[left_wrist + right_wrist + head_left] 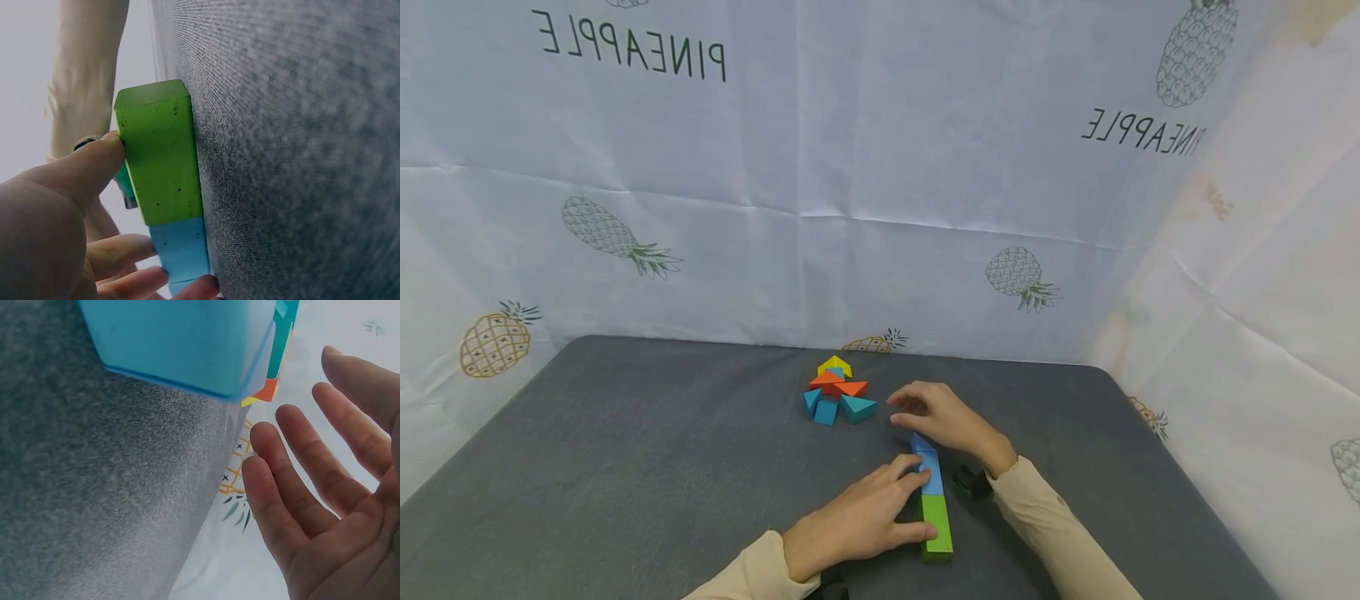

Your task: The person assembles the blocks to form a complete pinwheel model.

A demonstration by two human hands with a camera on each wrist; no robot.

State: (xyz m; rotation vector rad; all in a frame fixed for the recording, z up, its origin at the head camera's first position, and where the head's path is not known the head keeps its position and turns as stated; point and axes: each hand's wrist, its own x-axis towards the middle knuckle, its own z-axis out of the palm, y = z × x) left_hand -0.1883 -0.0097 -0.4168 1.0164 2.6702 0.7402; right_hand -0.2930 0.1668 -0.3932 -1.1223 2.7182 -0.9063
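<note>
Left hand (pixel 865 512) reaches forward, thumb (pixel 916 532) spread below its fingers (pixel 913 481); beyond those fingertips, right hand (pixel 947 421) hovers, fingers gently bent, thumb apart.

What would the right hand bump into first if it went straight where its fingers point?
Probably the rightmost teal triangle block: in the head view, the right hand points that way. Its height is unclear, so it might pass over.

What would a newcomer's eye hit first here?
Probably the bright row on the table: green block nearest the person, light blue block beyond it, touched by the left hand. Next, the cluster of yellow, orange-red and teal blocks farther back, with the right hand to its right. Behind the table, mirrored PINEAPPLE lettering on the pale cloth.
</note>
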